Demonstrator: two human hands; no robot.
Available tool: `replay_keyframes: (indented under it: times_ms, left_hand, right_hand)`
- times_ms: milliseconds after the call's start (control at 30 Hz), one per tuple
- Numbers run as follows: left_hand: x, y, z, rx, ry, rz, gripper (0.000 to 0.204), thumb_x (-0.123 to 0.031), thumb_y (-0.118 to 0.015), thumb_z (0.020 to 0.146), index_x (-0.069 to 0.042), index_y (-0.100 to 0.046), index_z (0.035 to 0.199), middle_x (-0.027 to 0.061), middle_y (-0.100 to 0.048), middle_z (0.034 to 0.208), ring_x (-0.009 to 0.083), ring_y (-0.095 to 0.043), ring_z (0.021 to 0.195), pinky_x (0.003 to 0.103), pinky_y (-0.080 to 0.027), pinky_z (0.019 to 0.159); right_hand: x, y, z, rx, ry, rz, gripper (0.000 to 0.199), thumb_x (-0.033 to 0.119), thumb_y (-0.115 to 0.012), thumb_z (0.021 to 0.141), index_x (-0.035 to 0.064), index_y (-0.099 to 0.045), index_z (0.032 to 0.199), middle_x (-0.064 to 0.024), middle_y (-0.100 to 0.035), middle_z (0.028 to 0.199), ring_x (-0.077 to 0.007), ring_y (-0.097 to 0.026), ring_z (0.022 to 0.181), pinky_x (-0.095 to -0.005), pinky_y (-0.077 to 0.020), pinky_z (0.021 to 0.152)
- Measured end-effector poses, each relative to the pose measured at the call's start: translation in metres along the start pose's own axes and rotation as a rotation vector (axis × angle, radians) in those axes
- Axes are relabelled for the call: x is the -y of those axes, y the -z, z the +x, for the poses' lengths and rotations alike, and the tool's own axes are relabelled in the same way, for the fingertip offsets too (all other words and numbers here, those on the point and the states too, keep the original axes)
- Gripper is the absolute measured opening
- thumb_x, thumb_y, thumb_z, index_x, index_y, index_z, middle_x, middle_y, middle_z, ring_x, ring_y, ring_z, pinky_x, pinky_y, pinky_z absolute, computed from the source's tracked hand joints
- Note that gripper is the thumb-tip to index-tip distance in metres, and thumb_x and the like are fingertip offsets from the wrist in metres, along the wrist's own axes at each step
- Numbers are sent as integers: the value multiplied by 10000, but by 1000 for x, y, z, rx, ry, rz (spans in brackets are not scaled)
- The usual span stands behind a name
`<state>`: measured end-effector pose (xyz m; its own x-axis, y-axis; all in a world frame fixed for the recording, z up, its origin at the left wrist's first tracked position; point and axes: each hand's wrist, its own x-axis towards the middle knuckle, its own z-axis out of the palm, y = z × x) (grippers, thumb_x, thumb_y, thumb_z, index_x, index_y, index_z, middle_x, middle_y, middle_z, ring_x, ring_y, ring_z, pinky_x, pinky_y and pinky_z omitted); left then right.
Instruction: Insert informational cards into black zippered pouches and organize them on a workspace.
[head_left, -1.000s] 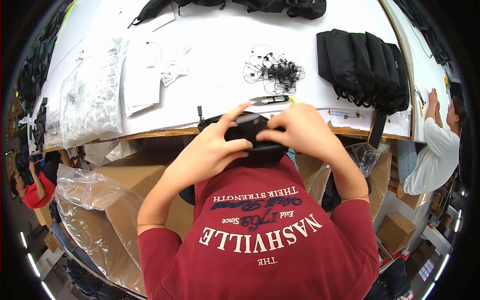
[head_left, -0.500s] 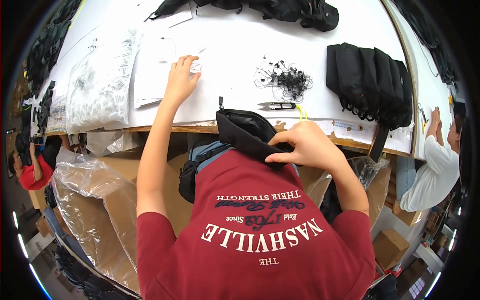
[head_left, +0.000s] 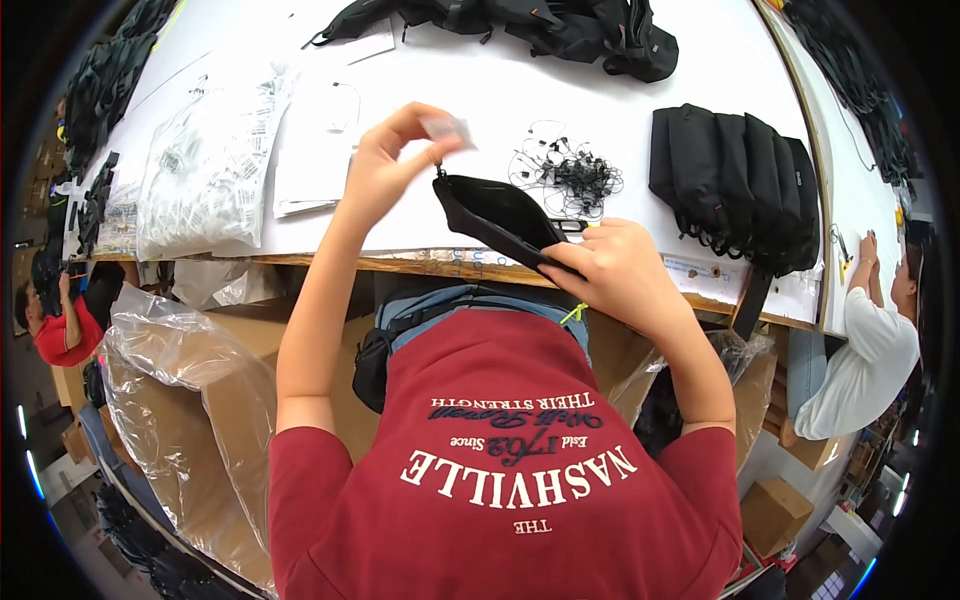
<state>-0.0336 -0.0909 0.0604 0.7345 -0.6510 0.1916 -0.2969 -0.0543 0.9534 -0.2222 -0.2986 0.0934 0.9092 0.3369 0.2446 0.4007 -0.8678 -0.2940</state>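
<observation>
- Black pouch (head_left: 497,218) is held up over the near edge of the white bench (head_left: 700,60), centre of the frame, tilted: one end high at the left, the other low at the right.
- Left hand (head_left: 385,165): fingers pressed together on a small pale tag (head_left: 447,128), just above the pouch's raised corner. Tag looks close to that corner; whether it is already tied on, I cannot tell.
- Right hand (head_left: 615,275): fingers closed around the pouch's lower end, holding it steady.
- Judged progress: tagging of this pouch is in hand, not finished.
- Done, by the look of it: a row of black pouches (head_left: 740,185) stands at the right of the frame.
- Left: a tangle of black loops (head_left: 570,172) just beyond the pouch, clear bags (head_left: 210,170) at the left, more black pouches (head_left: 520,20) along the top.
</observation>
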Motion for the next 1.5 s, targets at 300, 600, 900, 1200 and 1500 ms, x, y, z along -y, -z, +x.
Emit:
replay_keyframes:
  times_ms: [300, 600, 900, 1200, 1500]
  left_hand:
    - [15, -21, -39, -180, 70, -243, 921, -499, -734, 727, -48, -294, 1399, 139, -383, 1398, 247, -337, 1320, 423, -280, 1078]
    - [14, -48, -52, -320, 348, -1180, 304, -122, -650, 854, -38, -575, 1137, 75, -639, 1043, 195, -617, 959, 331, -501, 854]
    - [-25, -54, -46, -22, 454, -849, 471, -111, -723, 742, -49, -530, 1167, 67, -601, 1043, 161, -582, 965, 280, -470, 855]
    - [-12, -51, -41, 260, 559, -944, 395, -178, -688, 792, -72, -558, 1151, 51, -605, 1038, 121, -560, 993, 245, -453, 844]
    - [-5, -55, -16, 366, 396, -672, 226, -245, -647, 873, -54, -645, 993, -26, -643, 861, 39, -574, 801, 189, -436, 759]
  right_hand:
    - [7, 2, 7, -152, -81, 67, 134, 186, -753, 694, 95, -692, 770, -28, -488, 502, -200, -494, 466, -328, -373, 468]
    - [41, -30, -5, -559, -556, 691, 331, 220, -563, 935, 39, -468, 675, -9, -390, 498, -95, -361, 458, -267, -287, 439]
    - [9, -16, 10, -606, -348, 512, 138, 106, -639, 839, 23, -572, 926, -109, -636, 984, -164, -590, 710, -234, -410, 550]
    - [6, 13, 27, -278, -397, 450, 166, 125, -705, 795, 23, -597, 870, -55, -640, 772, -146, -603, 605, -247, -466, 547]
    - [5, 5, 28, -330, -241, 276, 100, 109, -696, 779, 77, -637, 853, -24, -585, 705, -160, -565, 539, -274, -441, 501]
